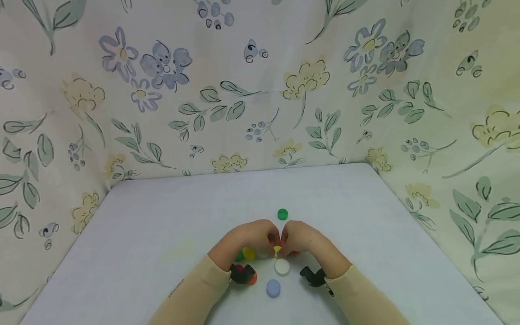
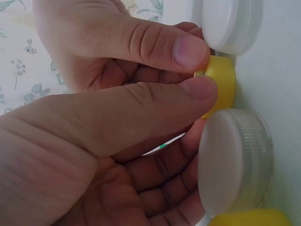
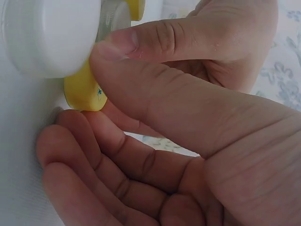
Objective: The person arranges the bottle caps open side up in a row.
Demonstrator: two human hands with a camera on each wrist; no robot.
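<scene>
Fabric (image 1: 162,101) printed with blue and yellow flowers and leafy sprigs hangs behind and beside a smooth white tabletop (image 1: 162,216) with rounded back corners. Roughly midway between the tabletop's side edges, well apart from its back edge, lie small round caps. Leftmost are a partly hidden green piece (image 1: 238,257), a yellow disc (image 1: 249,253) and an orange disc (image 1: 253,278). The left hand (image 1: 255,234), beige-sleeved, curls, pinching a smooth yellow cap (image 2: 222,84) between thumb and finger. Just beside that cap stands a ribbed, translucent-sided white cap (image 2: 235,162). Next come a matte lavender disc (image 1: 273,288), a second white cap (image 1: 282,267), and a green cap (image 1: 282,214) nearest the back edge. Rightmost, the right hand (image 1: 304,237) pinches the same yellow cap, its other fingers loosely bent.
</scene>
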